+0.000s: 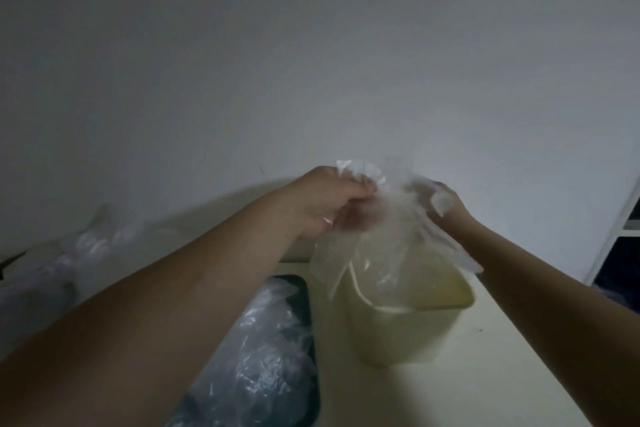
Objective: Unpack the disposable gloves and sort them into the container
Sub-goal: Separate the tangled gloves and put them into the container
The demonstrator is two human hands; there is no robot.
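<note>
Plain pale wall (311,45) rose behind countertop (502,340) and filled most of view, bare but for faint hairline mark just above countertop's back edge. Light was dim, greyish (source not seen). Soft shadow lay on wall low down, close above countertop. Countertop was cream and smooth, with low raised ledge (225,215) along its back, against wall. White shelving frame (620,218) stood right of countertop. Its compartments were dark, contents unclear.

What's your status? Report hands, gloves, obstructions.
Left hand and right hand both gripping clear gloves. Gloves hang over the open container. Nothing blocking; dark tray of plastic sits beside it.
</note>
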